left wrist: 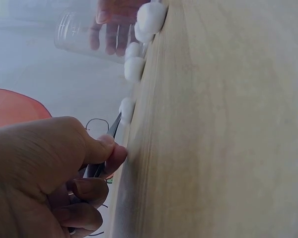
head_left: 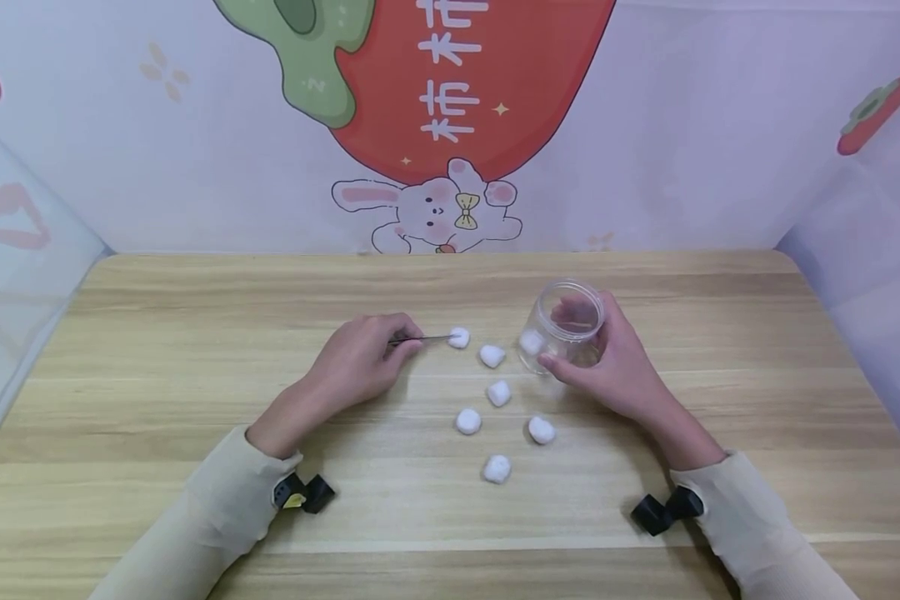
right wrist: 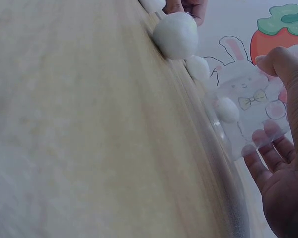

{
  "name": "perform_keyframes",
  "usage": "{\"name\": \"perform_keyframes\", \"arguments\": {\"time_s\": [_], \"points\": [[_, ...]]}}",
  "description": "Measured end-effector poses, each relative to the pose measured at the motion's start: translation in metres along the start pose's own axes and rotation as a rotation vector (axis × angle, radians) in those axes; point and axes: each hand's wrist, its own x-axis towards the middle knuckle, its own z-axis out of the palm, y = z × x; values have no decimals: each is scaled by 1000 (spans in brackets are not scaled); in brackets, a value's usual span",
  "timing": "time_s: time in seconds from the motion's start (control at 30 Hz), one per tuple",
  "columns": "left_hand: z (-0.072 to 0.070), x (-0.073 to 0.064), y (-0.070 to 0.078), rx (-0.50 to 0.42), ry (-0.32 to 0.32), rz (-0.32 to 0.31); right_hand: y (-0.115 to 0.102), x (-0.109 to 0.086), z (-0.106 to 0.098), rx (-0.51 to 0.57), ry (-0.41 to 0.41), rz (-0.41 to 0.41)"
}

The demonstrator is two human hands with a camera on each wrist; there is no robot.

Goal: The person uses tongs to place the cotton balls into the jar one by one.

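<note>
Between thumb and forefinger, my left hand (head_left: 363, 354) pinches a pair of dark metal tweezers (head_left: 437, 337), which point right. Their tips meet a white cotton ball (head_left: 462, 339) on the table; the left wrist view shows the tips (left wrist: 118, 120) right at its side. My right hand (head_left: 622, 367) grips a clear, lidless jar (head_left: 546, 325), thumb on the near side and fingers round the back. The jar leans slightly, its mouth up. Through its wall another cotton ball (head_left: 531, 342) shows near the bottom.
Several more cotton balls (head_left: 498, 392) lie loose on the wood-grain table (head_left: 157, 350), between the hands and nearer the front. A printed backdrop (head_left: 645, 150) with a rabbit rises behind the table's far edge. Small black cameras (head_left: 667, 510) sit at both sleeve cuffs.
</note>
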Motion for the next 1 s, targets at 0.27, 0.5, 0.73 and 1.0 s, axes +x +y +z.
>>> {"name": "perform_keyframes", "arguments": {"time_s": [0.27, 0.5, 0.73, 1.0], "points": [[-2, 0, 0, 5, 19, -10, 2, 1, 0, 10, 7, -11], [-2, 0, 1, 4, 36, -26, 2, 1, 0, 24, 5, -7], [-2, 0, 3, 1, 46, -35, 6, 2, 1, 35, 0, -19], [-2, 0, 5, -59, 52, -23, 7, 1, 1, 29, -3, -15]]}}
